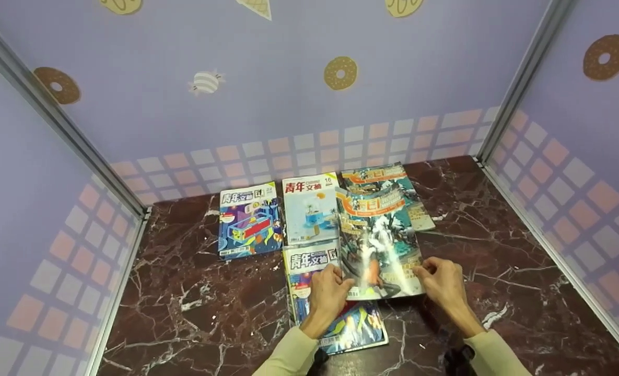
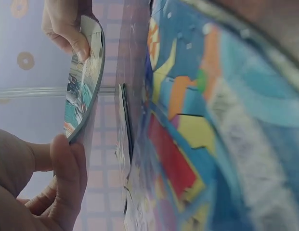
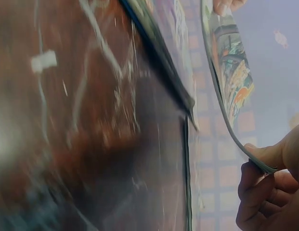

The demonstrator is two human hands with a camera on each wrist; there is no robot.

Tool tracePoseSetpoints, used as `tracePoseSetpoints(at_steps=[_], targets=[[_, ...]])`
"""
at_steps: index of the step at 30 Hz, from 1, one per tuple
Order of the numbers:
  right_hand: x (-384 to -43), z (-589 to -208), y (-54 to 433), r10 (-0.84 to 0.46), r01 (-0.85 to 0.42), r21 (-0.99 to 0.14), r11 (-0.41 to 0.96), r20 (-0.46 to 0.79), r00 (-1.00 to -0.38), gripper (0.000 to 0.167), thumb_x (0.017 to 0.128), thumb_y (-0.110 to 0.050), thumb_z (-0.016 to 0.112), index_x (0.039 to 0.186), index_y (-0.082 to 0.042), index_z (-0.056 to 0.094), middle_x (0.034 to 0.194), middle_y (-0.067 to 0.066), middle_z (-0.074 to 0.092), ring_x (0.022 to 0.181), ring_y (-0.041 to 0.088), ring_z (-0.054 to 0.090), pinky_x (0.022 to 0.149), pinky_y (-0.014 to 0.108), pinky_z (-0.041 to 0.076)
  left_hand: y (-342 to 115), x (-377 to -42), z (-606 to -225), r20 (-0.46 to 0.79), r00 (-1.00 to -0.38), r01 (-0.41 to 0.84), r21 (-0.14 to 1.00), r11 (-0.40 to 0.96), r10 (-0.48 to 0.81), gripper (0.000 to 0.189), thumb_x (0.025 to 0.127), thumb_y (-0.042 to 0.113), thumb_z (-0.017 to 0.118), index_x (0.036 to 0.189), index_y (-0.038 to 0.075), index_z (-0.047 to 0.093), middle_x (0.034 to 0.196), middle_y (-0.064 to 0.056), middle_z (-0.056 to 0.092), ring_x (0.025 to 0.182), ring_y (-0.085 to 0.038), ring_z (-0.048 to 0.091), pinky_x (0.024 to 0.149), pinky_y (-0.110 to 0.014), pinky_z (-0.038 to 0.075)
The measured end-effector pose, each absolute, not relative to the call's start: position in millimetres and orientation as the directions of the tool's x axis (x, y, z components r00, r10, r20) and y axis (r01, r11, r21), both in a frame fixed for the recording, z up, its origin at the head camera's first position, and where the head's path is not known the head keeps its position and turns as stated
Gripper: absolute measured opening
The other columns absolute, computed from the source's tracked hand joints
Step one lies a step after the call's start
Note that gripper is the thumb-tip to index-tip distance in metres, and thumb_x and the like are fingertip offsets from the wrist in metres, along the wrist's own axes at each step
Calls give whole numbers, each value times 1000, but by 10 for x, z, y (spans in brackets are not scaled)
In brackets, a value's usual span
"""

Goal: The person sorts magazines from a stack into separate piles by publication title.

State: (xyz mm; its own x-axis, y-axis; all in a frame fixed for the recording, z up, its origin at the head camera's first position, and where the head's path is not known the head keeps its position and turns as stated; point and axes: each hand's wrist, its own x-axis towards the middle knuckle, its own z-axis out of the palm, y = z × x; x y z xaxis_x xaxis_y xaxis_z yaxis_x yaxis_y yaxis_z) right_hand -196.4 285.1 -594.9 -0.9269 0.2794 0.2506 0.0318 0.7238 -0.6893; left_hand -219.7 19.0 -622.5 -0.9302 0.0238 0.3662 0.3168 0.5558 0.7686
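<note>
1. Left hand: we see the left hand (image 1: 329,292) at the lower centre of the head frame, grasping the near left corner of the teal magazine (image 1: 377,240). Thumb and fingers are pinched together, the gap between them only as wide as the pages.
2. Right hand: we find the right hand (image 1: 443,284) at the lower right of centre, grasping the near right corner. The thumb lies on the cover and the curled fingers sit beneath (clearest in the right wrist view).
3. Position: we locate the teal magazine right of centre, lifted off the marbled table (image 1: 199,313) and bowed between the hands.
4. Orientation: we read its long axis as running up the frame, the top leaning slightly left. The title end points toward the patterned wall (image 1: 288,115); the cover faces the head camera.
5. Surroundings: in the head view, we note it overlaps a similar magazine (image 1: 419,214) at upper right and a multicoloured magazine (image 1: 359,334) at lower centre.
</note>
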Motion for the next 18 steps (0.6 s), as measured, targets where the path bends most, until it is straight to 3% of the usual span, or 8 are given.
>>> tracePoseSetpoints(at_steps=[9, 13, 18], targets=[[-2265, -5910, 3037, 257, 13, -667, 745, 270, -928, 22, 91, -12, 85, 74, -4, 75, 65, 10, 72, 56, 14, 56, 59, 28, 44, 362, -2419, -5923, 283, -958, 257, 776, 575, 45, 29, 81, 9, 91, 77, 9, 62, 64, -2, 67, 56, -9, 58, 54, -28, 48], [-2398, -5875, 3111, 264, 22, -654, 756, 275, -924, 22, 91, -12, 85, 74, -3, 74, 67, 12, 73, 58, 17, 58, 61, 31, 45, 472, -2714, -6204, 263, -964, 235, 751, 617, 47, 29, 80, 19, 94, 78, 11, 65, 64, -1, 68, 56, -10, 59, 57, -32, 51], [-2547, -5863, 3179, 260, 32, -639, 768, 266, -928, 24, 92, -14, 84, 74, -4, 73, 67, 13, 72, 60, 22, 58, 63, 35, 45, 590, -3093, -6594, 190, -981, 172, 756, 631, 39, 27, 81, 25, 94, 77, 13, 70, 56, 1, 68, 45, -11, 63, 59, -30, 55]])
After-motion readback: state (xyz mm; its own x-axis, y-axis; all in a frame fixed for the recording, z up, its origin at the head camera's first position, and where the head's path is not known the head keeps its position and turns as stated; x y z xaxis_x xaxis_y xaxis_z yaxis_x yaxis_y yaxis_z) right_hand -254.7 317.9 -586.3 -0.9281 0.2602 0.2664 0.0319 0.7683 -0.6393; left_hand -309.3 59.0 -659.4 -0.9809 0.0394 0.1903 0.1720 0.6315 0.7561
